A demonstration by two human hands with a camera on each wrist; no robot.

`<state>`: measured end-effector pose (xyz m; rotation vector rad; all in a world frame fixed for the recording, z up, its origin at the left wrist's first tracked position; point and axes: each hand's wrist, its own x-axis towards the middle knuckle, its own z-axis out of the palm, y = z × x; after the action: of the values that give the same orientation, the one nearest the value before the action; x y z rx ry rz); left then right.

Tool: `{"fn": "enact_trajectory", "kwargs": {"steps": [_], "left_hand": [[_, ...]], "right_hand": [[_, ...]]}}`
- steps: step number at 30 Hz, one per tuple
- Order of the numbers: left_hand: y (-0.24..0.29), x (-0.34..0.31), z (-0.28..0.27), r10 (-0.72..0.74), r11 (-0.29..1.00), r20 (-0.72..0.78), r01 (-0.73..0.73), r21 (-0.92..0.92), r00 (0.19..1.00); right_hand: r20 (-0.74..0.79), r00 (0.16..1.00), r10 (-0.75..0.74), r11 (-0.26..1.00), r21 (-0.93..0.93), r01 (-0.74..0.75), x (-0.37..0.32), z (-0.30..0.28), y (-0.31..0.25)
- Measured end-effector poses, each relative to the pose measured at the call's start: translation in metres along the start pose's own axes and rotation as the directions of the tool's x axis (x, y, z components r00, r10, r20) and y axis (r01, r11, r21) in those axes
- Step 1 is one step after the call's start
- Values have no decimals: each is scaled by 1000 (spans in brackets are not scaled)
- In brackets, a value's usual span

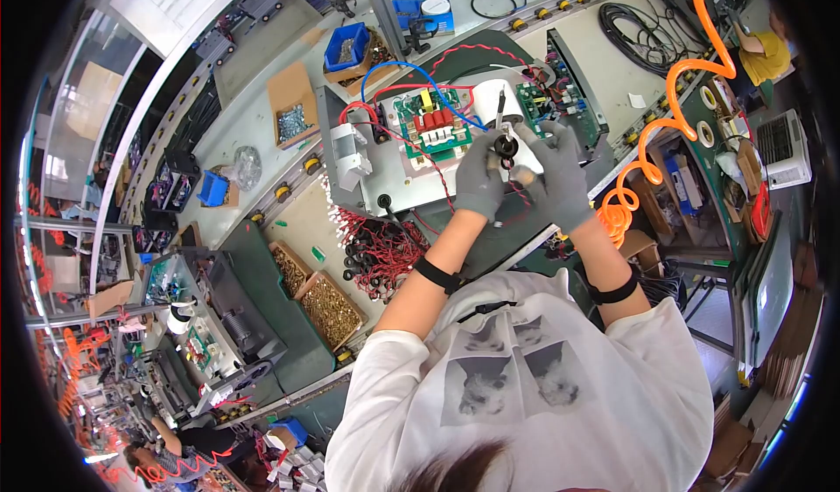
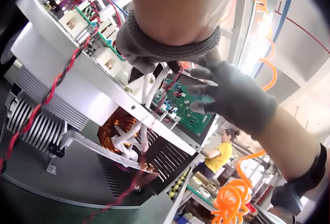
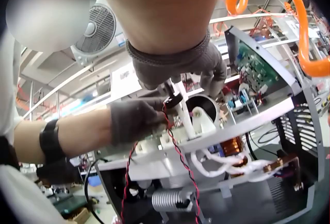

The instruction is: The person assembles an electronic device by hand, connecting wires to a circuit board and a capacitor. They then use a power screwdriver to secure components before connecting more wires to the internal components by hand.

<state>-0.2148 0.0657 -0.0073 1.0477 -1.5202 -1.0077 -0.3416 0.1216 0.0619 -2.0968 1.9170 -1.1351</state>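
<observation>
A small black ring [image 1: 506,146], with red-black twisted wire [image 3: 179,154] leading from it, sits around white cables [image 3: 184,115] above the open unit. My gloved left hand [image 1: 479,177] pinches the ring from the left; in the right wrist view the left hand [image 3: 136,123] reaches in beside it. My gloved right hand [image 1: 560,177] is close on the other side, its fingertips right at the ring and cables. In the left wrist view the right hand [image 2: 234,98] has its fingers spread apart; I cannot tell whether its fingertips grip anything. A white cylinder [image 1: 496,103] stands just beyond the hands.
The metal-cased unit carries a green circuit board [image 1: 433,125] and a copper coil [image 2: 114,131]. Several more rings with red wires [image 1: 376,251] lie left of it. Boxes of brass parts [image 1: 331,310] stand nearer the left. An orange coiled hose [image 1: 652,168] hangs at the right.
</observation>
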Motion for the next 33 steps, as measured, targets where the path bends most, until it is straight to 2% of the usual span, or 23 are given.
{"fn": "enact_trajectory", "kwargs": {"steps": [3, 4, 7, 8, 9, 11, 12, 13, 14, 15, 16, 17, 18, 19, 20, 22, 24, 25, 27, 29, 31, 32, 33], "left_hand": [[7, 14, -18, 89, 992, 57, -94, 87, 994], [5, 19, -17, 68, 998, 108, -66, -24, 992], [8, 34, -19, 299, 944, 58, -304, 124, 952], [11, 38, -21, 273, 961, 141, -277, 8, 952], [18, 42, -23, 163, 987, 287, -153, -57, 944], [27, 47, -25, 300, 927, 355, -358, 110, 886], [28, 49, -25, 296, 929, 345, -353, 113, 891], [29, 51, -25, 158, 962, 251, -206, 180, 955], [30, 52, -24, 15, 972, 150, -49, 231, 989], [32, 54, -22, 10, 972, 144, -43, 232, 990], [34, 56, -20, 24, 970, 184, -67, 233, 983], [34, 57, -18, 36, 969, 222, -89, 232, 974], [31, 59, -17, 134, 960, 233, -185, 211, 963], [31, 61, -17, 19, 957, 297, -103, 270, 955], [24, 64, -17, 53, 953, 337, -148, 265, 940], [16, 62, -22, 82, 947, 368, -187, 260, 926], [7, 47, -32, 37, 984, 200, -71, 166, 979], [-2, 42, -37, 26, 984, 190, -59, 170, 981], [-23, 26, -45, 32, 999, 119, -29, -31, 992], [-40, 14, -48, 15, 993, 122, 0, -119, 992], [-25, -7, -48, 201, 979, -258, -182, 96, 945], [-14, -22, -49, 120, 983, -313, -68, 173, 942], [-15, -40, -47, -20, 989, -260, 57, 134, 965]], "right_hand": [[20, 1000, -11, 1000, 12, 10, -9, 23, 12], [-29, 998, 54, 996, 74, -52, -8, 28, 9], [-15, 999, -38, 999, 13, 38, -2, 41, 23], [-4, 998, -59, 998, -11, 59, -1, 43, 21], [6, 998, -63, 998, -4, 63, -2, 51, 28], [87, 996, -13, 1000, 12, 12, -11, 71, 55], [105, 993, 51, 997, 53, -56, -14, 72, 57], [111, 993, 44, 997, 55, -50, -15, 73, 60], [96, 990, 104, 968, 220, -123, -16, 74, 61], [93, 982, 165, 906, 378, -188, -17, 74, 62], [69, 987, 146, 954, 254, -159, -19, 74, 63], [81, 987, 141, 954, 255, -157, -21, 76, 66], [42, 987, 154, 925, 344, -160, -20, 78, 66], [6, 985, 174, 888, 431, -159, -19, 79, 64], [-72, 992, 104, 914, 399, -66, -20, 77, 63], [-71, 988, 134, 872, 483, -84, -19, 80, 65], [-118, 984, 133, 835, 549, -47, -14, 84, 62], [-104, 986, 131, 831, 554, -52, -15, 90, 71], [-35, 955, 293, 861, 444, -248, -18, 99, 84], [-21, 963, 270, 888, 391, -241, -7, 96, 82], [56, 867, 495, 592, 709, -384, 5, 99, 80], [90, 839, 537, 550, 717, -428, 9, 96, 77], [122, 808, 576, 507, 722, -471, 11, 95, 79]]}}
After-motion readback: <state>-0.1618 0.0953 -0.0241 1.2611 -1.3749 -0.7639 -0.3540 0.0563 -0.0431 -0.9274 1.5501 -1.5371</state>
